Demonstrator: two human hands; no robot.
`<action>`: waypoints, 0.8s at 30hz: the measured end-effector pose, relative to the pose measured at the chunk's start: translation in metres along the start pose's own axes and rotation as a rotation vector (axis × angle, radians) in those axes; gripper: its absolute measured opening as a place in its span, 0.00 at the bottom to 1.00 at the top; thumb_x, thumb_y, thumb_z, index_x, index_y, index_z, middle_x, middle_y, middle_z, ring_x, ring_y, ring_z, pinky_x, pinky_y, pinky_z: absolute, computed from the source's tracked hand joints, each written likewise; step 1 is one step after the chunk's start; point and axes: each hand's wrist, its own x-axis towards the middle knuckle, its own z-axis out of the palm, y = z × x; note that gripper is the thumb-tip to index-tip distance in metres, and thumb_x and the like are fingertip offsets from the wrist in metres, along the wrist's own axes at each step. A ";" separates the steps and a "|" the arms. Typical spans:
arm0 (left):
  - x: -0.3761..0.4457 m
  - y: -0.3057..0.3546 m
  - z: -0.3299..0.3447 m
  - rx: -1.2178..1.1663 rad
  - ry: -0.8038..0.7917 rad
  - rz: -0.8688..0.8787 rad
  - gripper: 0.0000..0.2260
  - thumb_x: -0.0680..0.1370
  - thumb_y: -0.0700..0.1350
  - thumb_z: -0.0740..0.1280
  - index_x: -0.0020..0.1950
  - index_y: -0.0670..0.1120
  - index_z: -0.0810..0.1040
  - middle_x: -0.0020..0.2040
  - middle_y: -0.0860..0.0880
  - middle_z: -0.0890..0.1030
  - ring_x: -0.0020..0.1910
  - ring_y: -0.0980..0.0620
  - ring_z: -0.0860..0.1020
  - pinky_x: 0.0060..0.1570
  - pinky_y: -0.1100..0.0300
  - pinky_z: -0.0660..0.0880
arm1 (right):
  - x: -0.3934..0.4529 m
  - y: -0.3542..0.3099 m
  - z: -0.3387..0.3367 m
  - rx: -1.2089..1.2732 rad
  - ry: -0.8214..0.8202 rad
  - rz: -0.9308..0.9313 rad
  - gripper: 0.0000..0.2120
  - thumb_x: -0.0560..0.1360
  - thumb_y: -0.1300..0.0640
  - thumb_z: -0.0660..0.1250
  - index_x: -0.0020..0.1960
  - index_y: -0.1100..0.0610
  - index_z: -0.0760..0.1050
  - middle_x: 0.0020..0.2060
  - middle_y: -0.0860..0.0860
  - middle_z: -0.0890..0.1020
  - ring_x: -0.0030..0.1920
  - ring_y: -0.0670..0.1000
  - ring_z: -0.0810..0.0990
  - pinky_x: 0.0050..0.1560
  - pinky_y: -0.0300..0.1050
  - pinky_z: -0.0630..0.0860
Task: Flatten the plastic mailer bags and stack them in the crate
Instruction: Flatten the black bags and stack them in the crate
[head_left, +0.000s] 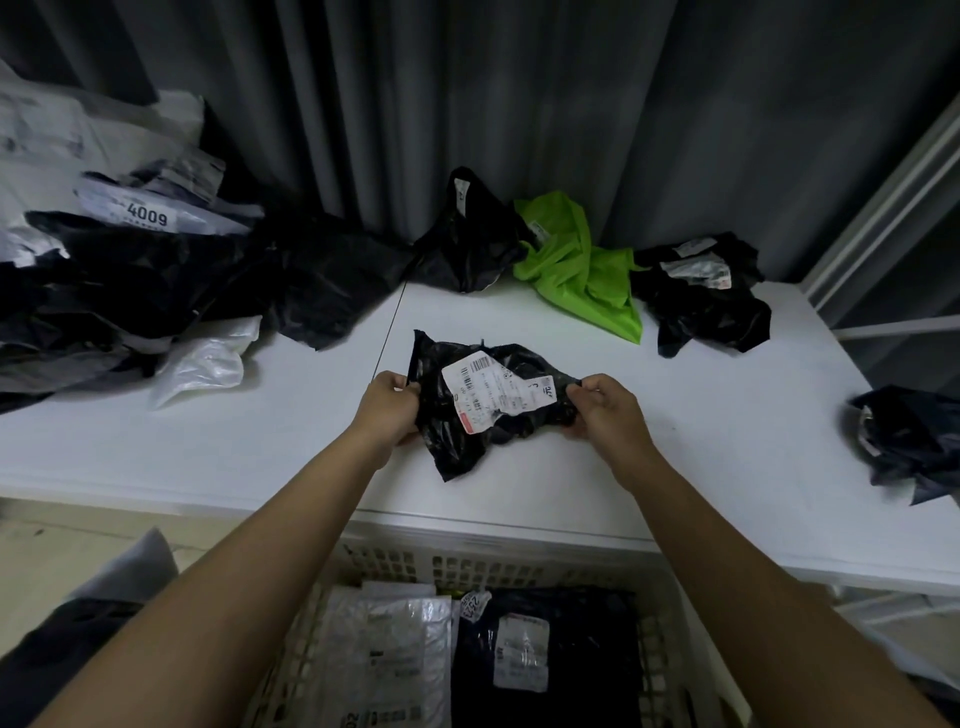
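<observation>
A crumpled black mailer bag (467, 441) with a white shipping label lies on the white table (218, 441), held at both ends. My left hand (387, 410) pinches its left edge and my right hand (605, 408) grips its right edge. Below the table's near edge stands a white lattice crate (467, 569). Inside it lie flat mailers: a white one (389, 660) on the left and a black one with a label (571, 670) on the right.
A big heap of black and white mailers (130, 280) covers the table's left. At the back lie a black bag (467, 239), a green bag (582, 265) and another black bag (706, 291). One more black bag (909, 441) sits at the right edge. Grey curtain behind.
</observation>
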 end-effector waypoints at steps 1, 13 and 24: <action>0.001 0.000 -0.001 0.003 0.011 -0.003 0.04 0.82 0.43 0.58 0.48 0.46 0.66 0.37 0.47 0.74 0.32 0.50 0.73 0.34 0.59 0.72 | 0.000 -0.001 -0.001 0.000 0.017 0.002 0.10 0.79 0.62 0.63 0.39 0.59 0.69 0.31 0.51 0.76 0.30 0.47 0.75 0.28 0.36 0.75; 0.017 -0.016 -0.015 0.166 0.136 0.043 0.04 0.81 0.43 0.59 0.49 0.44 0.69 0.39 0.46 0.73 0.32 0.49 0.70 0.31 0.59 0.67 | 0.000 0.004 -0.013 -0.328 0.065 0.124 0.15 0.74 0.54 0.63 0.31 0.58 0.67 0.24 0.54 0.76 0.26 0.51 0.73 0.33 0.42 0.68; 0.019 -0.018 -0.015 0.329 0.113 0.182 0.08 0.81 0.45 0.59 0.54 0.44 0.74 0.45 0.45 0.79 0.46 0.42 0.78 0.50 0.50 0.76 | -0.001 0.007 -0.005 -0.476 -0.007 -0.005 0.16 0.78 0.53 0.63 0.63 0.58 0.71 0.42 0.48 0.78 0.51 0.52 0.76 0.48 0.41 0.67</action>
